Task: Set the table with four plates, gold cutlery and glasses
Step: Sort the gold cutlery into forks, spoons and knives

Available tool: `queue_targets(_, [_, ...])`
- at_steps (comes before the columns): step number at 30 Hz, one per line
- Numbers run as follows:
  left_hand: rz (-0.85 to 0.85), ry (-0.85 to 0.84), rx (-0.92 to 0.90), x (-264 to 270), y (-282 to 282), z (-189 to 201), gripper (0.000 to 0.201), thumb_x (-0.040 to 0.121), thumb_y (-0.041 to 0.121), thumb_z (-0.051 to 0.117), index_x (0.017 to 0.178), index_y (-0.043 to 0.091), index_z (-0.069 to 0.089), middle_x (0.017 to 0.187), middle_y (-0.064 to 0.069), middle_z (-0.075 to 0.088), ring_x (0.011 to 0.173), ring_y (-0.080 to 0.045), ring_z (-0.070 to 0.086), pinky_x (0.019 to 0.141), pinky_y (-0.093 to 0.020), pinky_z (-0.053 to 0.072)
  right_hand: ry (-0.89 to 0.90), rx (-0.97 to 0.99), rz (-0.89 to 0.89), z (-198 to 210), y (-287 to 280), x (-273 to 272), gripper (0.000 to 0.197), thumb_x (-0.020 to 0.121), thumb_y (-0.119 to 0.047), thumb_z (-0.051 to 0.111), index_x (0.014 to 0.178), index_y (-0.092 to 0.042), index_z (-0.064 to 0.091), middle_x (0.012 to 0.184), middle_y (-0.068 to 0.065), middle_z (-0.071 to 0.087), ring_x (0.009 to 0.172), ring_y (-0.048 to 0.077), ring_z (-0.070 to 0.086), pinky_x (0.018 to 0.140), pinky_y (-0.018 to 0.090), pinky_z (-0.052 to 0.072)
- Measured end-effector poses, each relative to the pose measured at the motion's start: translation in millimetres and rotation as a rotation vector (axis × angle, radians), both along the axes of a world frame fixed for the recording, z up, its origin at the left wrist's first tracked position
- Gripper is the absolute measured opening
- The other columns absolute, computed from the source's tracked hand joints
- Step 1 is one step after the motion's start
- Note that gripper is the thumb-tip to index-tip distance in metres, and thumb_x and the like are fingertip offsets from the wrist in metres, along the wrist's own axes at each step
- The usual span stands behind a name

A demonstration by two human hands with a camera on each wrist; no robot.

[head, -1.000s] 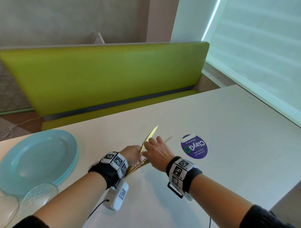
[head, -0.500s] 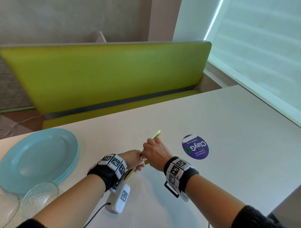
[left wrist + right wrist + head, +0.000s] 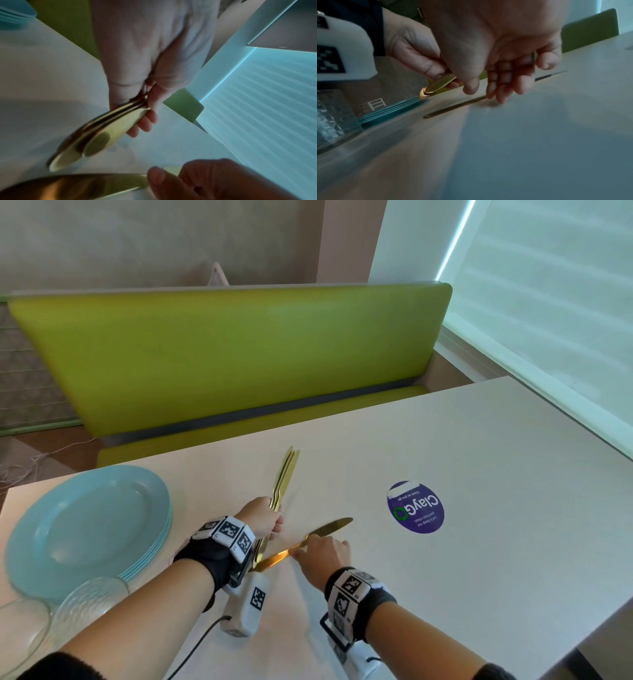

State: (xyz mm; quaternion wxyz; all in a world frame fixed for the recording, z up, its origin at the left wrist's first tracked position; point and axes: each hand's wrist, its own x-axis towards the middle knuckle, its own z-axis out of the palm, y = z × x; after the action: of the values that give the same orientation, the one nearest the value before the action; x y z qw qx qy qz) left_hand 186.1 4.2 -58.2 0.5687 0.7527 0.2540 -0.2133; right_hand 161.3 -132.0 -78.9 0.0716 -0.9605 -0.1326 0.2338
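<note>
Left hand (image 3: 263, 520) grips a bundle of gold knives (image 3: 283, 479), blades up; right hand (image 3: 322, 553) pinches one knife (image 3: 308, 541) flat on the worktop (image 3: 479, 457) near its front edge. Advice: release only once it lies flat, since thin polished metal slides on the smooth top. Matte blue plates (image 3: 85, 529) and ribbed glasses (image 3: 89, 601) sit stacked at the left end.

The glasses (image 3: 51, 621) at seven o'clock run off the head view's edge — their count can't be told. The left hand (image 3: 262, 520) covers the middle of the gold bundle (image 3: 284, 477), and the right hand (image 3: 323, 553) hides the knife (image 3: 329, 529) mid-length. The left wrist view is blurred — handle ends (image 3: 96, 139) smear together.
</note>
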Motion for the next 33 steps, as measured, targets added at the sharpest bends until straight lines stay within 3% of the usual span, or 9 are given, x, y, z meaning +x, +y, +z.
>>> queue_targets(3, [0.034, -0.001, -0.015, -0.2, 0.7, -1.3, 0.028, 0.097, 0.0, 0.032, 0.075, 0.012, 0.044, 0.071, -0.006, 0.048, 0.061, -0.018, 0.046, 0.057, -0.027, 0.042, 0.056, 0.018, -0.173, -3.6, 10.1, -1.6, 0.054, 0.096, -0.053, 0.029, 0.112, -0.011, 0.058, 0.114, 0.009, 0.065, 0.108, 0.028, 0.059, 0.096, 0.04, 0.037])
queue_targets(7, [0.033, 0.006, -0.047, -1.4, 1.5, -4.3, 0.026, 0.097, 0.0, 0.032, 0.079, 0.012, 0.045, 0.072, -0.006, 0.051, 0.063, -0.019, 0.05, 0.058, -0.028, 0.043, 0.065, -0.01, -0.321, -4.4, 18.6, 2.6, 0.052, 0.091, -0.056, 0.041, 0.114, -0.012, 0.056, 0.113, 0.007, 0.066, 0.107, 0.026, 0.06, 0.094, 0.036, 0.04])
queue_targets(12, [0.047, 0.006, -0.071, -2.4, 2.4, -5.2, 0.028, 0.096, -0.002, 0.032, 0.076, 0.013, 0.044, 0.069, -0.007, 0.048, 0.061, -0.019, 0.046, 0.057, -0.028, 0.039, 0.134, 0.048, -0.444, 4.1, 14.5, 8.7, 0.037, 0.091, -0.04, 0.053, 0.113, -0.011, 0.059, 0.116, 0.006, 0.065, 0.107, 0.023, 0.062, 0.086, 0.031, 0.049])
queue_targets(17, [0.037, 0.023, -0.073, -4.1, -0.1, -4.5, 0.027, 0.095, -0.003, 0.031, 0.078, 0.012, 0.045, 0.069, -0.007, 0.049, 0.059, -0.018, 0.045, 0.055, -0.028, 0.039, 0.133, 0.071, -0.475, 11.5, 5.8, 12.4, 0.028, 0.089, -0.015, 0.052, 0.114, -0.012, 0.062, 0.119, 0.007, 0.064, 0.109, 0.024, 0.062, 0.087, 0.028, 0.049])
queue_targets(25, [0.022, 0.046, -0.114, -10.9, -5.3, -3.2, 0.02, 0.094, -0.003, 0.036, 0.085, 0.009, 0.049, 0.072, -0.008, 0.053, 0.062, -0.02, 0.05, 0.056, -0.028, 0.044, 0.073, 0.021, -0.402, 18.1, -1.2, 11.8, 0.023, 0.09, -0.018, 0.054, 0.108, -0.008, 0.064, 0.112, 0.008, 0.066, 0.105, 0.025, 0.063, 0.081, 0.028, 0.05])
queue_targets(28, [0.018, 0.043, -0.103, -13.1, -7.2, -1.5, 0.015, 0.094, -0.001, 0.04, 0.088, 0.007, 0.051, 0.077, -0.01, 0.056, 0.065, -0.021, 0.056, 0.059, -0.031, 0.049, 0.1, 0.089, -0.471, 22.5, -6.8, 15.0, 0.016, 0.089, -0.02, 0.055, 0.095, -0.009, 0.065, 0.093, 0.007, 0.064, 0.092, 0.024, 0.066, 0.072, 0.026, 0.05])
queue_targets(31, [-0.008, 0.048, -0.08, -14.1, -10.6, -0.5, 0.014, 0.094, 0.0, 0.042, 0.088, 0.009, 0.051, 0.082, -0.01, 0.059, 0.068, -0.021, 0.061, 0.065, -0.033, 0.053, 0.15, 0.272, -0.568, 26.8, -9.2, 20.0, 0.018, 0.087, -0.02, 0.054, 0.079, -0.006, 0.063, 0.072, 0.006, 0.067, 0.062, 0.02, 0.066, 0.066, 0.029, 0.059])
queue_targets(33, [-0.04, 0.047, -0.06, -15.2, -13.8, 1.6, 0.013, 0.094, 0.002, 0.043, 0.089, 0.011, 0.052, 0.088, -0.01, 0.061, 0.075, -0.021, 0.063, 0.072, -0.035, 0.055, 0.188, 0.377, -0.611, 32.8, -9.8, 21.3, 0.022, 0.088, -0.02, 0.053, 0.076, -0.007, 0.064, 0.063, 0.003, 0.066, 0.048, 0.013, 0.061, 0.062, 0.028, 0.058])
